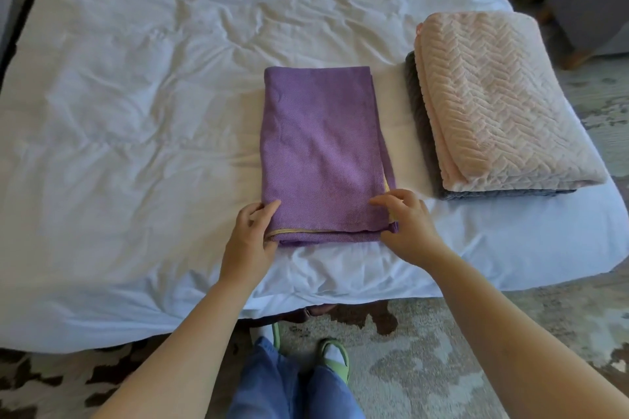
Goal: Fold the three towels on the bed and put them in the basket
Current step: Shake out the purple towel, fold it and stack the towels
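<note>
Left hand (253, 235) pinches the near-left corner of the purple towel (320, 146), thumb on top, and the right hand (405, 224) arches over the near-right corner, thumb at the hem, apparently gripping too. The towel lies as a long folded rectangle on the bed (136, 112), so lift both corners level and bring them to the far edge. To its right, apart from it, a folded pink towel (500, 102) sits on a grey towel (417, 105); nothing blocks the fold, and no basket is in view.
</note>
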The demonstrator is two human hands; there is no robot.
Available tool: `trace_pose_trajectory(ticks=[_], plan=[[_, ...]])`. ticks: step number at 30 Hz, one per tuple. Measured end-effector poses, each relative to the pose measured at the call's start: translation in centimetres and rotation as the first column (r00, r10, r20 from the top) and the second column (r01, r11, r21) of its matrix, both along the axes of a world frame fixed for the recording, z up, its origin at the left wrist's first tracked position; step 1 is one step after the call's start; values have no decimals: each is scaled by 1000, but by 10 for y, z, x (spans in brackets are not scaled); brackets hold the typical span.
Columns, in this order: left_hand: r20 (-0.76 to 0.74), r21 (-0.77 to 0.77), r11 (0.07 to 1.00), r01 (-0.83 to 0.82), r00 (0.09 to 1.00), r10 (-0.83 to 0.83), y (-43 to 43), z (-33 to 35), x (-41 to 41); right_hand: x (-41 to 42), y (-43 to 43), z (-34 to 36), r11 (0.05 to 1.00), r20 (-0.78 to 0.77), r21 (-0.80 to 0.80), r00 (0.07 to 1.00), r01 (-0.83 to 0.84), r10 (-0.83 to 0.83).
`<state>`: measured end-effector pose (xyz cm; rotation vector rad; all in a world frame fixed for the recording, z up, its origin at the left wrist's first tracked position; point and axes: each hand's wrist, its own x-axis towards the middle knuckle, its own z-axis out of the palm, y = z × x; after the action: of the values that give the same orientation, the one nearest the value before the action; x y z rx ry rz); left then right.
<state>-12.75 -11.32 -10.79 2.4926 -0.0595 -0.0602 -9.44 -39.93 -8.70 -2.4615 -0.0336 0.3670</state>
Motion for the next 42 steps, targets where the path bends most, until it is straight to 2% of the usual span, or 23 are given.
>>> trace_pose_trajectory(ticks=[5,7,9,11,13,15,17,19,22,24,26,28,33,35,37,39,40,42], plan=[[-12,28,999,-19,1000,20,-8,2,3,13,-1,8,981,13,-170,996,-88,92],[7,18,1000,8,1000,-8,-8,3,2,18,1,20,986,171,-156,982,-53,79],[38,4,999,49,998,-49,-6,4,1,19,0,34,999,377,-40,926,15,2],[56,-5,997,74,996,-74,-4,4,0,9,-6,37,999,485,49,874,0,-23],[65,-18,998,62,996,-61,-2,3,-2,-12,-11,24,997,413,73,910,15,-44],[56,-12,998,55,997,-54,0,-1,-5,-33,-12,4,993,244,88,965,74,-94],[32,6,999,47,998,-47,3,-4,-8,-41,-11,-11,981,126,117,978,153,-167],[13,2,1000,31,999,-31,5,-5,-8,-37,-11,-15,940,42,200,956,277,-291],[8,-32,999,8,1000,-8,8,-3,-10,-26,-6,-10,767,-197,335,837,547,-511],[-17,-62,997,-38,999,37,9,-1,-12,-16,0,-7,742,-312,326,807,586,-501],[-39,-79,992,-96,995,93,12,0,-14,-7,5,-2,772,-315,349,842,531,-437],[-35,-80,990,-119,993,116,15,-1,-16,-3,5,-1,784,-255,383,872,488,-418],[-142,-58,996,-60,989,52,9,5,-14,-15,-8,-11,909,-252,101,895,403,-369],[-176,-26,991,-130,977,124,7,15,-7,-13,-8,-9,902,-134,108,905,419,-404],[-115,25,983,-183,976,185,5,25,5,-3,-3,-4,917,57,133,921,376,-386],[23,116,985,-128,992,126,-1,32,23,12,9,-2,965,177,113,950,238,-256],[73,173,983,-56,996,44,-4,32,34,19,18,-4,989,192,50,971,138,-145],[11,269,953,141,989,-150,-12,25,52,25,30,-16,987,115,-154,991,-44,62]])
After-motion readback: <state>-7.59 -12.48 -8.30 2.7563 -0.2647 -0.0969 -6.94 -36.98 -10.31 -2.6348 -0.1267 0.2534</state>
